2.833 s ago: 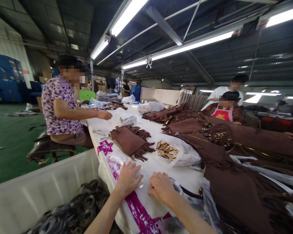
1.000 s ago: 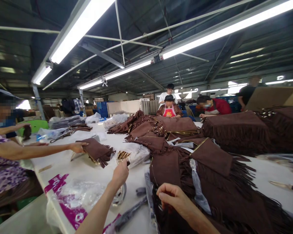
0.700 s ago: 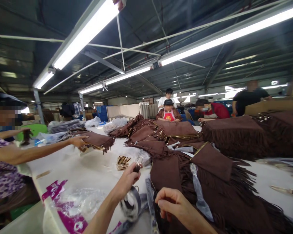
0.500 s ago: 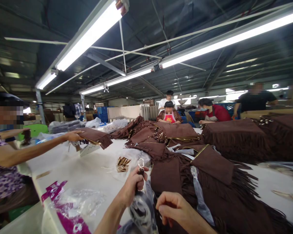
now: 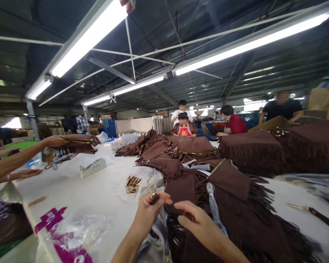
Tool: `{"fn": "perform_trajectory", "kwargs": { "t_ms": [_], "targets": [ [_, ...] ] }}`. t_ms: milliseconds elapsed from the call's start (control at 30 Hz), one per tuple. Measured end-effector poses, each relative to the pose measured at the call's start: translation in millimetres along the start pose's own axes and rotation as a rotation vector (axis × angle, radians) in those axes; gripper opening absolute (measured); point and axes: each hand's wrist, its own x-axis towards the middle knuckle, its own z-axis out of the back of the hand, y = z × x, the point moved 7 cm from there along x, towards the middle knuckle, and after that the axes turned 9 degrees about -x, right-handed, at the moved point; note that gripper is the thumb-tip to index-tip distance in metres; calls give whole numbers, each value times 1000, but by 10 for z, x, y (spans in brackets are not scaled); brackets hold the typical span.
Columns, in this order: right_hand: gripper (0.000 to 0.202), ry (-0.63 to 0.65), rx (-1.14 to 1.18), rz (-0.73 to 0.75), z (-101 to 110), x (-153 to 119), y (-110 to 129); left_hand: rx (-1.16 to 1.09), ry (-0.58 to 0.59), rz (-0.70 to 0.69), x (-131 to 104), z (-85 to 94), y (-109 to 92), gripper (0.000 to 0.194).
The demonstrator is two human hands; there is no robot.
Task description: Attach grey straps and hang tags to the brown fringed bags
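My left hand (image 5: 148,212) is closed around the end of a dark strap (image 5: 154,198). A gold-coloured metal clip (image 5: 151,185) on that end points up above the fist. Below it hangs a clear plastic wrap (image 5: 160,228), partly behind my wrist. Just to the right, my right hand (image 5: 199,219) has its fingers half bent and apart, with nothing visible in them. It hovers over brown fringed bags (image 5: 181,191), which lie heaped on the white table (image 5: 98,193). Beside my left hand, a clear plastic bag (image 5: 149,173) holds several metal clips (image 5: 133,184).
On the left, a co-worker's arm (image 5: 24,157) holds a stack of brown fringed pieces (image 5: 79,140). A white box (image 5: 93,168) and purple-printed plastic packaging (image 5: 79,233) lie on the table. Scissors (image 5: 312,212) lie at right. Several people sit or stand beyond the bag piles (image 5: 252,146).
My left hand has turned and moved slightly left with the strap, and my right hand has risen closer to it. The co-worker's stack has moved left. The view has shifted to the right.
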Motion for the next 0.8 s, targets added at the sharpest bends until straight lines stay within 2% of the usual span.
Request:
{"fn": "perform_trajectory", "kwargs": {
  "t_ms": [33, 133, 233, 300, 400, 567, 667, 800],
  "targets": [
    [35, -9, 103, -46, -9, -13, 34, 8, 11, -12, -12, -42, -8, 39],
    [50, 95, 474, -191, -212, -62, 113, 34, 55, -40, -41, -174, -1, 38],
    [50, 91, 544, -203, -293, -59, 111, 37, 89, -41, -81, -265, 39, 38],
    [44, 65, 407, -211, -236, -38, 31, 93, 84, -49, -117, -273, 48, 40],
    [35, 32, 134, -181, -13, -30, -4, 266, 35, -91, -160, -225, 14, 39],
    [24, -78, -204, 4, 357, -144, 341, 407, 17, -94, -134, -204, 37, 36],
    [21, -136, -386, 90, 399, -195, 490, 444, 80, -94, -113, -288, 75, 36],
    [21, -175, -534, 100, 383, -184, 461, 483, 132, -107, -138, -385, 75, 34]
  ]
}}
